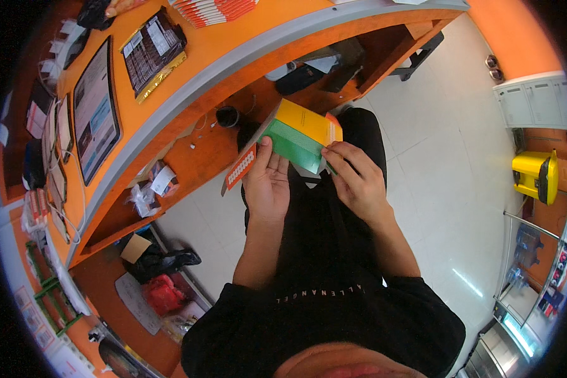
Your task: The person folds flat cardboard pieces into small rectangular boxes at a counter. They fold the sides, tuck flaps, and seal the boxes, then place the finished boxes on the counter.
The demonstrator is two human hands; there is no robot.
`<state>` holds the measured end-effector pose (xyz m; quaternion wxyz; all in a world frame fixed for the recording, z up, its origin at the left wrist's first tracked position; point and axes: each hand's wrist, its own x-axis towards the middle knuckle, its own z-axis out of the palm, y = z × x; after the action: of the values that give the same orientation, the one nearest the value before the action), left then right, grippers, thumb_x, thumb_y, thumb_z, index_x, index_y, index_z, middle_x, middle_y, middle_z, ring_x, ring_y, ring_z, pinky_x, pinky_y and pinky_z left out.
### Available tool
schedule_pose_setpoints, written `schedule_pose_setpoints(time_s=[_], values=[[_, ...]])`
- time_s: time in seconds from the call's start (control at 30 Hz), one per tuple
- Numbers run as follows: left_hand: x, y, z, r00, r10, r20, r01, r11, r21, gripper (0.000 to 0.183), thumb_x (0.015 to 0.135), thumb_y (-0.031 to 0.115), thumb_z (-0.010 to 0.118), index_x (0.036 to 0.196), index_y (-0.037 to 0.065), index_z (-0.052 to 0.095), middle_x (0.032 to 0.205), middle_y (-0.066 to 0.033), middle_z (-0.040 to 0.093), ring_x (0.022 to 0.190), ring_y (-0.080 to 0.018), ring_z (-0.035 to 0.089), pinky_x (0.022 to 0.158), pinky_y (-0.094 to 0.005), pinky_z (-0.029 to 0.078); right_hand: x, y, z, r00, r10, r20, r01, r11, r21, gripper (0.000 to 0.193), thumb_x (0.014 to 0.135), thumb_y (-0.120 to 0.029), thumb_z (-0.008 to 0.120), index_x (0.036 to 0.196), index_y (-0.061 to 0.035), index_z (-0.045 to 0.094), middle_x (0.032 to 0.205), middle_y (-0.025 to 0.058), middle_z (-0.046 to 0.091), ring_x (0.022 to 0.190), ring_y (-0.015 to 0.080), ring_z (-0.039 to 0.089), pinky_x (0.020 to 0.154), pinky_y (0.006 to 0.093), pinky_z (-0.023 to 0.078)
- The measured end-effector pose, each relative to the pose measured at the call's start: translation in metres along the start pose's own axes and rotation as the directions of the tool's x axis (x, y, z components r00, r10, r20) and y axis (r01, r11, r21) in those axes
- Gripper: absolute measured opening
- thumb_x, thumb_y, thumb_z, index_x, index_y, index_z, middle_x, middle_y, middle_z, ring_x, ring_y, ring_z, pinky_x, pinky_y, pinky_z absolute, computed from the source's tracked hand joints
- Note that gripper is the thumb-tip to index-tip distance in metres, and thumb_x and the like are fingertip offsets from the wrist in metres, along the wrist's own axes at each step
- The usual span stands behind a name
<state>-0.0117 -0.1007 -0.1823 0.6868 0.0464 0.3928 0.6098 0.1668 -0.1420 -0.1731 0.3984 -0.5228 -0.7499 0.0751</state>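
Note:
A small carton (294,146) with green and yellow panels is held over my lap, tilted, with an orange printed flap sticking out at its left side. My left hand (268,186) supports the carton's left end, thumb pressed along the green panel and fingers curled beneath. At the right end, my right hand (357,179) pinches the carton's edge near an end flap between thumb and fingers. A small orange and yellow flap (332,128) stands out beyond the right fingers. The carton's underside and inside are hidden from view.
The curved orange desk (233,28) lies ahead, carrying a tablet-like screen (97,110), a black and gold packet (152,53) and a stack of orange-white cartons (214,9). Its open shelf holds a dark cup (227,116). A yellow bin (534,176) and white lockers (535,104) stand right.

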Motion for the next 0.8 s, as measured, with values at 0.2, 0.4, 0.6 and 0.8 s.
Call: schedule_pose_setpoints(time_s=[0.2, 0.4, 0.6, 0.8], values=[[-0.021, 0.012, 0.013, 0.927, -0.35, 0.134, 0.358, 0.932, -0.048, 0.034, 0.097, 0.019, 0.069, 0.124, 0.002, 0.058, 0.128, -0.0153, 0.063, 0.114, -0.0251, 0.065, 0.101, -0.038, 0.053, 0.003, 0.025, 0.0, 0.988, -0.093, -0.121, 0.09, 0.996, -0.026, 0.037, 0.071, 0.004, 0.066, 0.106, -0.0052, 0.071, 0.109, 0.0117, 0.069, 0.098, 0.0278, 0.069, 0.08, 0.0373, 0.058], [-0.072, 0.065, 0.037, 0.733, -0.208, 0.648, -0.605, 0.237, 0.76, 0.045, 0.092, 0.023, 0.07, 0.129, 0.0, 0.055, 0.134, -0.0172, 0.059, 0.122, -0.0352, 0.06, 0.104, -0.0452, 0.048, 0.022, 0.026, -0.022, 0.99, -0.112, -0.088, 0.123, 0.985, 0.125, 0.033, 0.066, 0.007, 0.066, 0.096, -0.0067, 0.072, 0.109, 0.0117, 0.069, 0.096, 0.0319, 0.067, 0.078, 0.039, 0.056], [-0.001, 0.076, 0.071, 0.373, -0.356, 0.857, -0.897, -0.373, 0.235, 0.048, 0.086, 0.01, 0.066, 0.132, 0.003, 0.056, 0.126, -0.0185, 0.064, 0.109, -0.0397, 0.066, 0.097, -0.0451, 0.053, 0.039, 0.01, -0.031, 0.978, -0.198, -0.061, 0.207, 0.95, 0.233, 0.03, 0.067, 0.01, 0.066, 0.091, -0.0053, 0.071, 0.114, 0.0133, 0.067, 0.098, 0.0334, 0.066, 0.078, 0.0389, 0.055], [0.012, 0.069, 0.071, 0.437, -0.356, 0.826, -0.88, -0.359, 0.31, 0.04, 0.084, 0.0, 0.057, 0.124, 0.001, 0.06, 0.117, -0.0187, 0.068, 0.106, -0.0369, 0.067, 0.093, -0.0454, 0.054, 0.052, -0.004, -0.053, 0.991, -0.134, 0.001, 0.132, 0.976, 0.171, 0.022, 0.074, 0.004, 0.071, 0.095, -0.003, 0.07, 0.113, 0.0148, 0.067, 0.098, 0.0332, 0.066, 0.079, 0.0387, 0.053]])
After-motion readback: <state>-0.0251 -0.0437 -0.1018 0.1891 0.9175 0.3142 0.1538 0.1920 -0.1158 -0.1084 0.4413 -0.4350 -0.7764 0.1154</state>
